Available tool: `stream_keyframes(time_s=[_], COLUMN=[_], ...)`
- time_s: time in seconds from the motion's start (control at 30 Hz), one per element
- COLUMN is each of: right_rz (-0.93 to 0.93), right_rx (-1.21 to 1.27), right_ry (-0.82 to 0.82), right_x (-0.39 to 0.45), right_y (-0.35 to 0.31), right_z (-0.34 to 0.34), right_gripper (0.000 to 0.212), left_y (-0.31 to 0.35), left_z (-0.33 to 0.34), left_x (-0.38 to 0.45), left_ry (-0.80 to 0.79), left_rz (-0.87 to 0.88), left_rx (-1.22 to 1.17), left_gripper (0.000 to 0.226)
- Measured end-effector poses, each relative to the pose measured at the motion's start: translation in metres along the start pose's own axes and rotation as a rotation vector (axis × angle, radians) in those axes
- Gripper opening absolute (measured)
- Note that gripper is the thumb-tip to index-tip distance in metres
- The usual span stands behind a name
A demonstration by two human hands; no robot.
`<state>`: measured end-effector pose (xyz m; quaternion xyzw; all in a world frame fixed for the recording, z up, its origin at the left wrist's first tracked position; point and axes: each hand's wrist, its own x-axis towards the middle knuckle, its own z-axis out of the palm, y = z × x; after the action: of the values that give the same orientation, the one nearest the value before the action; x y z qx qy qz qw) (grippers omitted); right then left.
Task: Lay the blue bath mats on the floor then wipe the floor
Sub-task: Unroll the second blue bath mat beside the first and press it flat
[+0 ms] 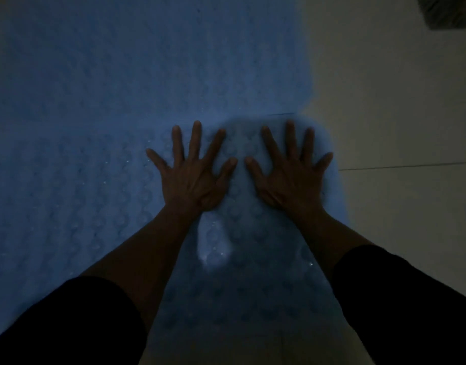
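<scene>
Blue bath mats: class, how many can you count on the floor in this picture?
2. One far mat covers the upper left; one near mat lies under both the left hand and right hand. Dim light may hide more.

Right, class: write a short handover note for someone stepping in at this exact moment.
Left hand: open, fingers spread, pressing flat on the near blue mat.
Right hand: open, same, near that mat's far right corner.
A second blue mat lies beyond it; the tiled floor shows on the right.
Done: mats down.
Left: finish smoothing, then wipe the floor. No cloth in view.
</scene>
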<state>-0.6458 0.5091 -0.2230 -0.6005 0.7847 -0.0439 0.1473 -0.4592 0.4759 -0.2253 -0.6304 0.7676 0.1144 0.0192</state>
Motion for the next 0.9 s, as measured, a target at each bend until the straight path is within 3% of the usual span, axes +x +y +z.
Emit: stream_keyframes(time_s=[0.23, 0.37, 0.7, 0.9], right_rz=[0.013, 0.006, 0.018, 0.016], right_rx=[-0.035, -0.053, -0.070, -0.051], right_ry=[0.024, 0.030, 0.007, 0.053], right_x=[0.0013, 0.0007, 0.0018, 0.0025], right_y=[-0.0008, -0.0023, -0.0035, -0.0015], right_z=[0.0029, 0.0009, -0.0045, 0.0018], right_gripper=[0.075, 0.074, 0.074, 0.075], left_y=[0.0045, 0.0037, 0.0049, 0.0051], left_z=[-0.0024, -0.0004, -0.0064, -0.0009], left_x=[0.0017, -0.0008, 0.0054, 0.0008], left_ry=[-0.012, 0.088, -0.034, 0.049], left_rz=[-0.024, 0.020, -0.014, -0.001], left_rx=[0.027, 0.118, 0.084, 0.102], left_gripper=[0.067, 0.066, 0.070, 0.068])
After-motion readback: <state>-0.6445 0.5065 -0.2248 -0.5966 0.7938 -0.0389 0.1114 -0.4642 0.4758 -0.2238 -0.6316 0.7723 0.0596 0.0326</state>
